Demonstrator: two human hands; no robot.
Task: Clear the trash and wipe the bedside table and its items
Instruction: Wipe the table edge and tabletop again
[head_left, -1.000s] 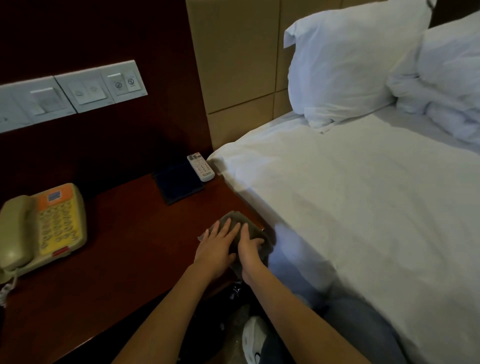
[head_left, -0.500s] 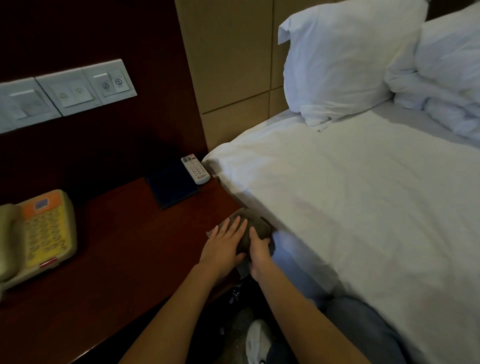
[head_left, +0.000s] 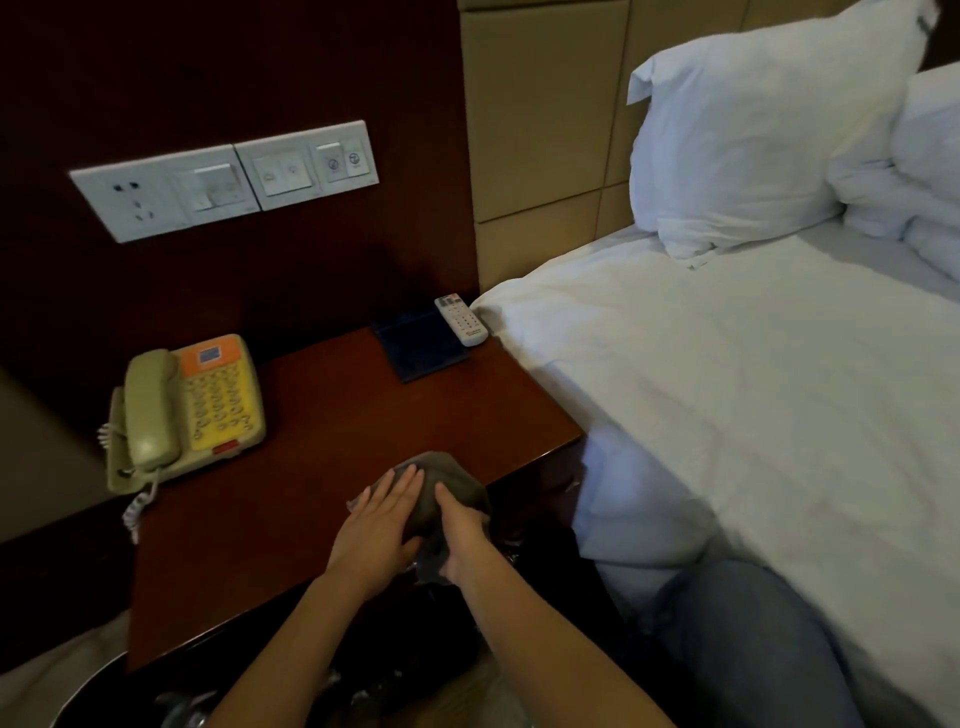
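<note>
The cloth (head_left: 447, 475) lies bunched at the near right part of the tabletop (head_left: 322, 415), close to the front edge, with a fold hanging over that edge. The left hand (head_left: 376, 535) presses flat on the cloth's left side, fingers straight. The right hand (head_left: 462, 535) grips the bunched near part, thumb lying on top and the other fingers apparently curled round the fold.

The cloth looks soft, limp and light. It will probably crumple and slide under a push instead of keeping its shape, so a flat palm spread over its middle should steer it better than a pinch at one corner. The loose fold at the edge may drag or slip off unless it is gathered in.

The telephone (head_left: 192, 410) at the far left looks light and hard, with a coiled cord that could snag. The remote (head_left: 461, 319) sits at the far right, just beside the bed (head_left: 727, 389), and is probably best lifted by its long sides.
</note>
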